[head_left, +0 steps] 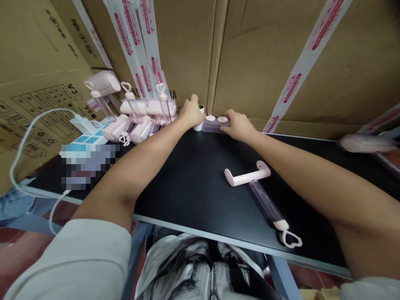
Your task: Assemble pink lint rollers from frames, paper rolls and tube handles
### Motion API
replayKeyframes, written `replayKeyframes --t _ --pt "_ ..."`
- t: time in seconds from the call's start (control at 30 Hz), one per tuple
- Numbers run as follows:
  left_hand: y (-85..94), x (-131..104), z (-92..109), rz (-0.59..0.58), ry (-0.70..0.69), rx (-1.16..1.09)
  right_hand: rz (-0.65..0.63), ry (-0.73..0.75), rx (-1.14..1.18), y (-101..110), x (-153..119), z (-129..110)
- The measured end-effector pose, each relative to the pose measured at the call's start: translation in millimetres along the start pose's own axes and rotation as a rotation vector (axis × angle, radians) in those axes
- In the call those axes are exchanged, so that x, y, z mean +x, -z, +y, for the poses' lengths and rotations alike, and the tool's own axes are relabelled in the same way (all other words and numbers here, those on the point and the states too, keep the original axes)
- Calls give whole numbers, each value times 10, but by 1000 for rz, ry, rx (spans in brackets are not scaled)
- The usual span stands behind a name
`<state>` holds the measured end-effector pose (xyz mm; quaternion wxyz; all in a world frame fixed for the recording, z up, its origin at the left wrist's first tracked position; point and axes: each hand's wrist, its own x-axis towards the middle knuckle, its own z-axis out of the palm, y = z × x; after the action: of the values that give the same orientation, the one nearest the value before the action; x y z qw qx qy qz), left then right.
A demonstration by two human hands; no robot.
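Note:
At the back of the table, my left hand (190, 113) is closed around a small white roll (198, 127), its thumb across the front. Beside the roll lies a low, clear plastic case (212, 126) with two pale pink round pieces on top. My right hand (240, 126) grips the right end of this case between thumb and fingers. Nearer to me, under my right forearm, lies a pale pink U-shaped part (245, 178). A clear tube (267, 202) with a pink cap and heart-shaped loop (291, 238) touches it or is joined to it; I cannot tell which.
Several pink parts and heart-topped tubes (134, 110) are heaped at the back left. A blue-and-white power strip (90, 139) with a white cable (23, 139) stands beside them. Large taped cardboard boxes (250, 54) wall off the back. Another pink part (359, 143) lies far right.

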<state>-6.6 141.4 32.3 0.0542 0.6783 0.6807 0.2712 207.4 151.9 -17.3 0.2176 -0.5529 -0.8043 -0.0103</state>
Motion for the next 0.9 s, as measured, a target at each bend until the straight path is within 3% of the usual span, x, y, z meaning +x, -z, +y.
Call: replayKeyframes --t 0.13,0.23,0.27,0.33,0.47,0.53,0.63,0.7,0.77,0.9 --pt "64 -144 92 93 -45 36 39 -24 45 175 -31 21" --pt "190 -500 318 269 -343 92 83 -47 109 383 -115 78" --pt "227 -665 415 225 -471 72 100 -51 130 456 -160 97" --pt "265 -1017 608 -7 -640 30 126 -53 166 600 -278 119" --pt "146 -1537 838 -507 -733 49 172 -50 223 884 -586 79" --pt "42 -1619 841 -628 -742 54 195 -42 236 1026 -760 58" --pt "-43 -1586 741 -686 -741 -9 159 -38 192 1205 -1038 102" --pt "-37 -1529 624 -685 -669 -87 97 -70 162 1263 -1231 170" --pt "-9 -1478 479 -613 -557 -181 24 -109 178 1253 -1418 224" --pt "5 -1433 184 -291 -398 -437 -141 -60 376 1082 -1685 172"
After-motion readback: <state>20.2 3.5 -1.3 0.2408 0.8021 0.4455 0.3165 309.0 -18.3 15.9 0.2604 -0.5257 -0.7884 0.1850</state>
